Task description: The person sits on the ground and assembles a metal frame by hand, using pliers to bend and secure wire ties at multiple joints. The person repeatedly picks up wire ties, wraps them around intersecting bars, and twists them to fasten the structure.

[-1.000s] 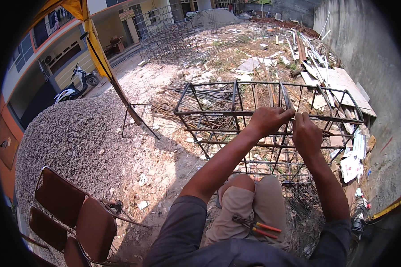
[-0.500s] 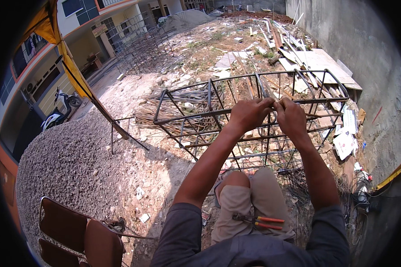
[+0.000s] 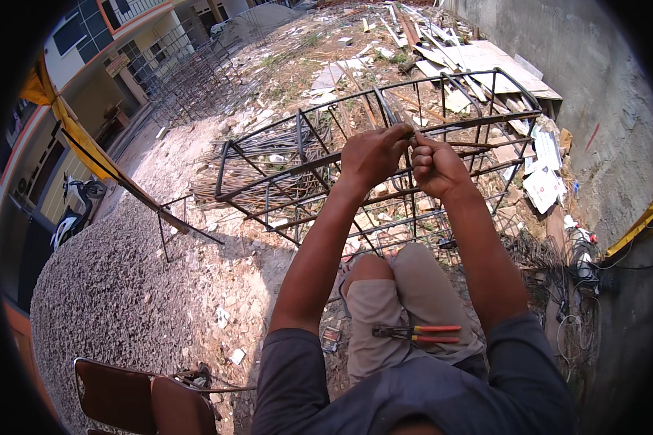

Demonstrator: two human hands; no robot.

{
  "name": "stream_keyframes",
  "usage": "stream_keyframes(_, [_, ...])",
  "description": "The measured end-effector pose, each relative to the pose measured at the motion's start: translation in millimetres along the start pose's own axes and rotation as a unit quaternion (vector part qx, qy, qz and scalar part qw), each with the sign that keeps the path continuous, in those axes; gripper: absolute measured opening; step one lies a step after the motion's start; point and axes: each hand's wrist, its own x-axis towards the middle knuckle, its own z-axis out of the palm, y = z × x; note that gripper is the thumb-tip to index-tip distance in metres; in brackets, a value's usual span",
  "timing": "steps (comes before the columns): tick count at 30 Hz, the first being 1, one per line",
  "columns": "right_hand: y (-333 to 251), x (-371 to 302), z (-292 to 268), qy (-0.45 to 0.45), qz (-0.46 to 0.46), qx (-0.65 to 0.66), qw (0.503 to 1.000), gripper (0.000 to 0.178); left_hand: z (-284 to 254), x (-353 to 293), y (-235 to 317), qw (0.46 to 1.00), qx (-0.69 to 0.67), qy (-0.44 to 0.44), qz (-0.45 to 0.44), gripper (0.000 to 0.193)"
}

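Over a dark steel rebar cage (image 3: 278, 176), my left hand (image 3: 372, 156) and my right hand (image 3: 438, 168) meet with their fingertips together at a top bar. The left fingers are pinched; the right ones are curled, with the thumb and forefinger pressed together. Whatever lies between the fingertips is too small to make out. The cage lies lengthwise from left to right in front of my knees, its square hoops upright along the long bars. Pincers (image 3: 413, 333) with red-orange handles rest across my thighs, touched by neither hand.
Cut steel rods (image 3: 203, 177) lie beyond the cage's left end. A gravel heap (image 3: 109, 290) and a brown chair (image 3: 116, 395) are at left, near a slanting pole (image 3: 134, 188) with yellow cloth. A concrete wall (image 3: 595, 109) bounds the right; boards (image 3: 493, 65) lie beside it.
My view has shifted, so the cage sits lower left in the picture. The right hand has turned and its fingers are more curled. Both hands stay at the top bar.
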Motion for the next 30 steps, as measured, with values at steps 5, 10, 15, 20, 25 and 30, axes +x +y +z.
stream_keyframes(5, [28, -20, 13, 0.144, -0.131, -0.212, 0.958, 0.029, -1, -6, -8, 1.0, -0.014, 0.009, -0.005, 0.023])
stream_keyframes(10, [89, -127, -40, 0.066, -0.483, -0.762, 0.426, 0.048, -1, -5, -4, 1.0, 0.011, 0.014, -0.016, 0.027])
stream_keyframes(15, [182, -244, -115, -0.127, -0.092, -0.922, 0.355, 0.043, -3, -7, 0, 0.999, -0.008, 0.03, -0.008, 0.022])
stream_keyframes(20, [189, -245, -153, -0.106, -0.081, -0.924, 0.358, 0.031, 0, -5, 2, 1.0, -0.006, 0.029, -0.012, 0.022])
stream_keyframes(25, [125, -217, -84, 0.084, 0.094, -0.683, 0.719, 0.028, -3, -5, -1, 0.999, -0.004, 0.035, -0.008, 0.021])
stream_keyframes(30, [45, -177, -18, 0.065, 0.036, -0.537, 0.84, 0.045, -1, -5, 1, 0.999, -0.002, 0.028, -0.017, 0.021])
